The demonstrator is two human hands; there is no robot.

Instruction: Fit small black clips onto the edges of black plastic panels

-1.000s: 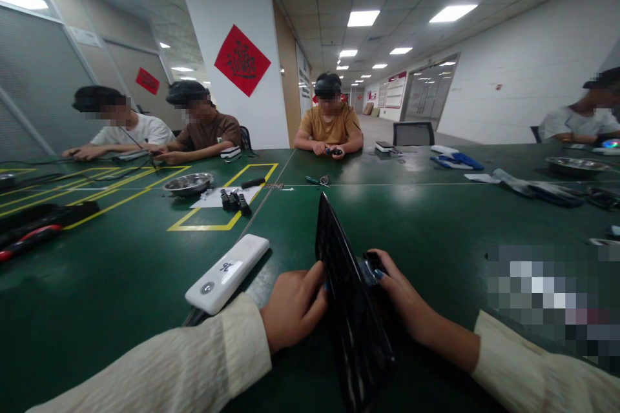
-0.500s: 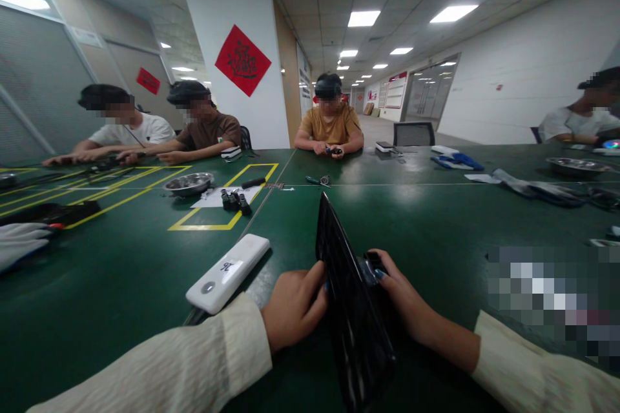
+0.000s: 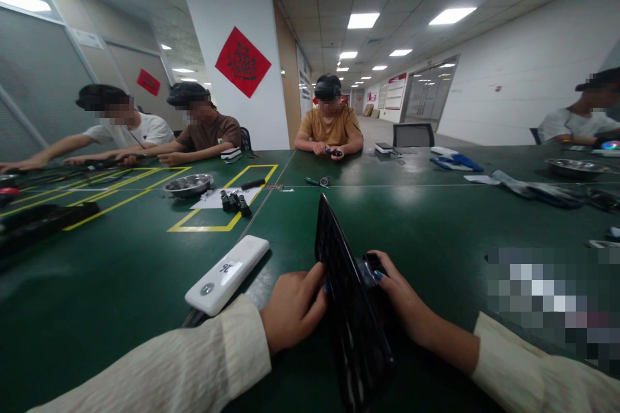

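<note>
A thin, glossy black panel (image 3: 349, 297) stands on edge and tilted in front of me, its kind not plain. My left hand (image 3: 296, 306) is closed at the panel's left face, thumb and fingers pressed together there; the fingertips are partly hidden. On the other side, my right hand (image 3: 404, 297) is closed round a small dark part (image 3: 372, 264) at the panel's back, partly covered by my fingers. Left of my left hand lies a white power bank (image 3: 227, 274) marked 26, at an angle on the green table (image 3: 145, 290).
Farther off are a metal bowl (image 3: 188, 185), black cylindrical parts (image 3: 236, 202) on white paper, and pliers (image 3: 317, 181). Blue-and-white gloves (image 3: 458, 160) and another bowl (image 3: 576, 168) lie at right. Several people sit round the table, one person (image 3: 329, 119) straight across.
My hands and the panel look almost unmoved. At far left, a co-worker's arm has stretched out leftward, and the white glove at the left edge is gone from view.
</note>
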